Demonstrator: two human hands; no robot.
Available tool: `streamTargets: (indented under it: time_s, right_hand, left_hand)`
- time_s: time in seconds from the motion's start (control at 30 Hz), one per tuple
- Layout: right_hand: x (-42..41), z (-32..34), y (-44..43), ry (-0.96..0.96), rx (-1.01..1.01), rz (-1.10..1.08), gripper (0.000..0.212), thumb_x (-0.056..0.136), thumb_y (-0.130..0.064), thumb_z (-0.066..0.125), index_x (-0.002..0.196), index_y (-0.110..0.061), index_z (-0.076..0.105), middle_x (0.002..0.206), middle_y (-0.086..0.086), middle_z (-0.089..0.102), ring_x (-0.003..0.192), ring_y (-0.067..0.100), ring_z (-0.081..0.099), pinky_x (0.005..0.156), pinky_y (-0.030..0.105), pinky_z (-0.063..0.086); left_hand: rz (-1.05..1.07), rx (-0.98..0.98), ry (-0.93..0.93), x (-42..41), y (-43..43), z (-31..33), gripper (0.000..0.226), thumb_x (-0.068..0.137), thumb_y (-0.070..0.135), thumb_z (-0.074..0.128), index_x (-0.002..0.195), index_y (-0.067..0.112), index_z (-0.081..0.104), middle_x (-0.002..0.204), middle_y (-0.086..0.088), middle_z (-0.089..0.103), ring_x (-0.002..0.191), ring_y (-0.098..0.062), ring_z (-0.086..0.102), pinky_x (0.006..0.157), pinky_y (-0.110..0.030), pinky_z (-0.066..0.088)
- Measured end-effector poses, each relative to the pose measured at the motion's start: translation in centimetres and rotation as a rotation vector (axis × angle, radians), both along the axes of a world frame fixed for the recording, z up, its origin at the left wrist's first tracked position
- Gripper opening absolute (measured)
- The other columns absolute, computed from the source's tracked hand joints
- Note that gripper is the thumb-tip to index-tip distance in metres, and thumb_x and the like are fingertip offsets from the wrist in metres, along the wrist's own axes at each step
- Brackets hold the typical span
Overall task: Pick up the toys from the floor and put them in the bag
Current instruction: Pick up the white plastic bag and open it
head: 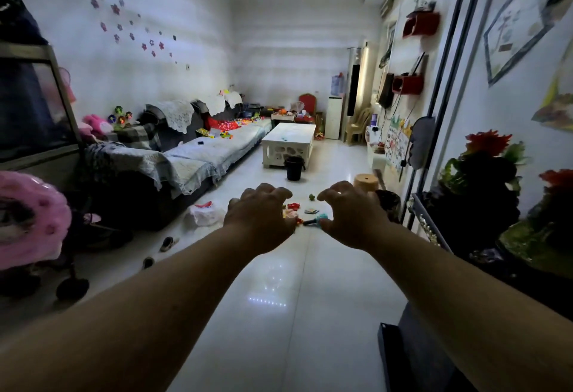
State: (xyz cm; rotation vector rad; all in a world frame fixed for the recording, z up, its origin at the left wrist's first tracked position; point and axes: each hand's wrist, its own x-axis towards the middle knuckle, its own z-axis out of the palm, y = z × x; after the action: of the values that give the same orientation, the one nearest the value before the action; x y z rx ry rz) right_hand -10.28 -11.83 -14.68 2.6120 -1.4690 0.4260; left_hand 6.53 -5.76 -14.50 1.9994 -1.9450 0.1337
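Small toys lie scattered on the white tiled floor some way ahead: a red toy (293, 205), a green one (312, 196), a flat card-like piece (311, 211) and a teal toy with a dark handle (316, 219). A white plastic bag (204, 215) with something red on top sits on the floor by the sofa. My left hand (259, 218) and my right hand (352, 216) are stretched out in front of me, palms down, fingers curled and apart, holding nothing. The hands hide part of the toy pile.
A long sofa (198, 156) runs along the left, with a white coffee table (290, 143) and a black bucket (294, 168) farther back. A round wooden stool (366, 182) stands right of the toys. Slippers (168, 243) lie at left; a dark cabinet with flowers (483, 193) is at right.
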Motion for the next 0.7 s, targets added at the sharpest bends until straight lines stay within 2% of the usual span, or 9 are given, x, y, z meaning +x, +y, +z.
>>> streamTargets:
  time_s: [0.1, 0.23, 0.4, 0.57, 0.7]
  right_hand:
    - [0.1, -2.9, -4.2, 0.029, 0.071, 0.002, 0.053, 0.086, -0.043, 0.059, 0.134, -0.026, 0.047, 0.142, 0.006, 0.044, 0.126, 0.028, 0.046, 0.1, 0.049, 0.037]
    - [0.1, -6.1, -10.5, 0.1, 0.139, 0.014, 0.056, 0.086, -0.045, 0.059, 0.137, -0.028, 0.043, 0.146, 0.005, 0.04, 0.129, 0.028, 0.043, 0.102, 0.049, 0.035]
    - [0.2, -9.7, -17.5, 0.146, 0.274, 0.089, 0.056, 0.086, -0.044, 0.06, 0.138, -0.029, 0.042, 0.146, 0.004, 0.039, 0.127, 0.026, 0.044, 0.1, 0.043, 0.043]
    - [1.5, -12.8, -23.0, 0.202, 0.385, 0.134, 0.057, 0.087, -0.044, 0.058, 0.139, -0.03, 0.039, 0.146, 0.004, 0.039, 0.124, 0.026, 0.047, 0.099, 0.042, 0.045]
    - [4.5, -14.6, -27.5, 0.218, 0.437, 0.158, 0.057, 0.087, -0.044, 0.058, 0.139, -0.032, 0.038, 0.147, 0.003, 0.037, 0.125, 0.025, 0.046, 0.101, 0.042, 0.043]
  left_hand:
    - [0.002, 0.051, 0.008, 0.3, -4.0, -2.9, 0.062, 0.083, 0.046, 0.055, 0.14, 0.033, 0.034, 0.139, -0.003, 0.05, 0.122, -0.027, 0.048, 0.093, -0.045, 0.046]
    - [0.012, 0.153, 0.021, 0.2, -9.8, -6.6, 0.066, 0.084, 0.045, 0.057, 0.143, 0.033, 0.03, 0.146, -0.002, 0.044, 0.128, -0.026, 0.044, 0.098, -0.045, 0.043]
    - [0.048, 0.297, 0.052, 1.0, -15.6, -10.5, 0.064, 0.085, 0.045, 0.056, 0.143, 0.031, 0.033, 0.151, 0.0, 0.036, 0.132, -0.025, 0.039, 0.102, -0.043, 0.038]
    - [0.104, 0.379, 0.114, 4.0, -19.9, -13.4, 0.063, 0.084, 0.046, 0.054, 0.142, 0.03, 0.034, 0.15, -0.001, 0.037, 0.132, -0.024, 0.039, 0.104, -0.042, 0.038]
    - [0.119, 0.444, 0.135, 7.1, -23.7, -15.2, 0.066, 0.086, 0.045, 0.051, 0.145, 0.028, 0.028, 0.148, 0.0, 0.041, 0.132, -0.023, 0.04, 0.105, -0.04, 0.037]
